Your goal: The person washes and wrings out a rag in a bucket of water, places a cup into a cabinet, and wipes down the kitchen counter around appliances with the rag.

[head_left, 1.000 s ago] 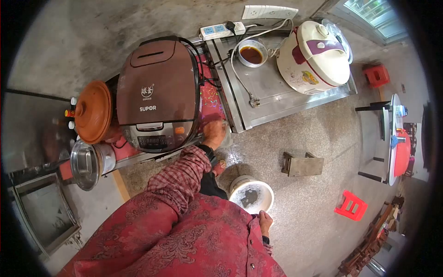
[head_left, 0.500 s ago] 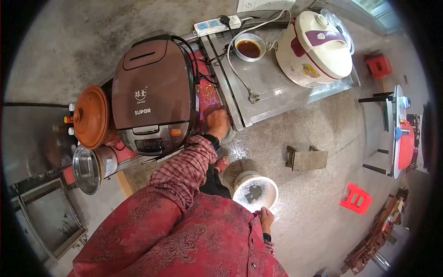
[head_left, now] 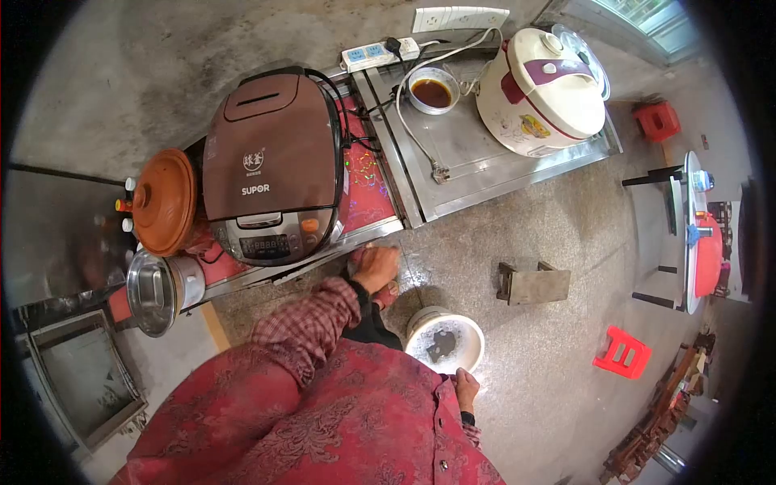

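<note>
My left hand (head_left: pixel 378 269) is closed just off the front edge of the red-covered counter (head_left: pixel 373 212). A reddish, cloth-like piece (head_left: pixel 356 257) shows at its fingers, mostly hidden by the hand. Down by my body, my right hand (head_left: pixel 466 390) grips the rim of a white bucket (head_left: pixel 475 333). Greyish liquid with pale suds is visible inside the bucket. Behind my left hand, a brown rice cooker (head_left: pixel 275 153) stands on the counter with its lid closed.
A clay pot (head_left: pixel 164 202) and a glass-lidded pot (head_left: pixel 153 293) stand left. On the steel table (head_left: pixel 477 186) are a bowl of brown liquid (head_left: pixel 432 91), a white cooker (head_left: pixel 537 97) and a loose plug (head_left: pixel 440 172). A small bench (head_left: pixel 535 285) and red stool (head_left: pixel 623 353) occupy the floor.
My left hand has moved off the red countertop, toward my body and down past its front edge. My right hand stays at the bucket rim. The view has shifted slightly.
</note>
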A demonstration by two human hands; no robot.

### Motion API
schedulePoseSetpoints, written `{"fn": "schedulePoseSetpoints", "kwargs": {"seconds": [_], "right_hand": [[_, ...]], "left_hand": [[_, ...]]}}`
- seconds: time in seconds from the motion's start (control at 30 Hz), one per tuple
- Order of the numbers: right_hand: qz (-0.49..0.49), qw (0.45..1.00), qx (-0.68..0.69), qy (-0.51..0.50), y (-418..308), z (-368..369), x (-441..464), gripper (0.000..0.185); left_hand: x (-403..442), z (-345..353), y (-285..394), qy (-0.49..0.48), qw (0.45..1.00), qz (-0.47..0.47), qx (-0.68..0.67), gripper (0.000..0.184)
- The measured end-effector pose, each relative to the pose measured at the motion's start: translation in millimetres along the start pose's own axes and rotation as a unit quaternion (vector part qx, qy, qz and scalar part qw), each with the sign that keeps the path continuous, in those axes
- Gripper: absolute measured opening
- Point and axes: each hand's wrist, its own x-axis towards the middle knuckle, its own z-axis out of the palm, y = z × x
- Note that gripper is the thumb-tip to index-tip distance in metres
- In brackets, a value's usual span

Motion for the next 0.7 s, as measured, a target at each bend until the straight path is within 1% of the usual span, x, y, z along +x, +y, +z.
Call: {"fn": "schedulePoseSetpoints", "kwargs": {"seconds": [0.03, 0.07, 0.1, 0.13, 0.17, 0.2, 0.23, 0.27, 0.3, 0.33, 0.4, 0.43, 0.5, 0.53, 0.57, 0.6, 0.63, 0.67, 0.7], "right_hand": [[0.0, 1.0, 0.003, 0.003, 17, -5, 15, 0.024], [-0.101, 0.993, -0.06, -0.014, 45, -17, 37, 0.024], [-0.149, 0.984, -0.095, -0.026, 47, -21, 38, 0.024], [-0.198, 0.971, -0.128, -0.035, 39, -20, 32, 0.024], [-0.097, 0.991, -0.082, -0.039, 27, -20, 26, 0.022], [0.005, 0.999, -0.035, -0.042, 14, -17, 19, 0.032], [0.004, 0.999, -0.034, -0.042, 28, -22, 30, 0.032], [-0.045, 0.993, -0.096, -0.05, 42, -25, 41, 0.032], [-0.07, 0.988, -0.127, -0.054, 42, -25, 40, 0.032], [-0.094, 0.981, -0.157, -0.057, 30, -18, 31, 0.032], [0.004, 0.999, -0.028, -0.032, 5, -9, 6, 0.031], [0.006, 0.999, -0.029, -0.029, 8, -11, 5, 0.031], [-0.001, 0.997, -0.068, -0.041, 16, -16, 6, 0.03], [0.003, 0.997, -0.067, -0.039, 33, -23, 12, 0.03], [-0.059, 0.988, -0.134, -0.042, 50, -29, 17, 0.028], [-0.122, 0.972, -0.197, -0.044, 60, -31, 23, 0.027], [-0.123, 0.973, -0.193, -0.044, 47, -22, 11, 0.027], [-0.089, 0.985, -0.147, -0.013, 33, -15, -3, 0.025], [-0.056, 0.993, -0.101, 0.016, 16, -8, -17, 0.027]], "left_hand": [[1, -3, 1, 0.0, 1.0, 0.004, 0.0, 0.01], [-2, -10, 4, 0.036, 0.999, 0.002, -0.006, 0.011], [-7, -17, 7, 0.072, 0.997, -0.005, -0.013, 0.012], [-4, -25, 8, 0.072, 0.997, -0.008, -0.013, 0.012], [9, -36, 8, 0.089, 0.995, -0.037, -0.03, 0.017], [22, -46, 8, 0.107, 0.991, -0.065, -0.046, 0.022], [34, -56, 7, 0.108, 0.991, -0.064, -0.046, 0.022], [46, -66, 5, 0.095, 0.991, -0.083, -0.048, 0.022], [56, -73, 4, 0.082, 0.99, -0.102, -0.051, 0.022], [63, -76, 6, 0.082, 0.99, -0.101, -0.051, 0.022], [78, -78, 9, 0.137, 0.985, -0.107, -0.002, 0.021], [84, -67, 4, 0.082, 0.989, -0.123, -0.024, 0.017], [90, -52, 0, 0.083, 0.989, -0.125, -0.017, 0.014], [91, -48, 1, 0.087, 0.988, -0.126, -0.007, 0.012], [92, -41, -1, 0.114, 0.986, -0.124, 0.018, 0.011], [90, -39, -3, 0.115, 0.986, -0.122, 0.02, 0.011], [83, -38, -4, 0.108, 0.99, -0.085, 0.03, 0.012], [77, -37, -3, 0.102, 0.993, -0.048, 0.039, 0.013], [73, -39, 1, 0.079, 0.992, -0.086, 0.051, 0.012]]}}
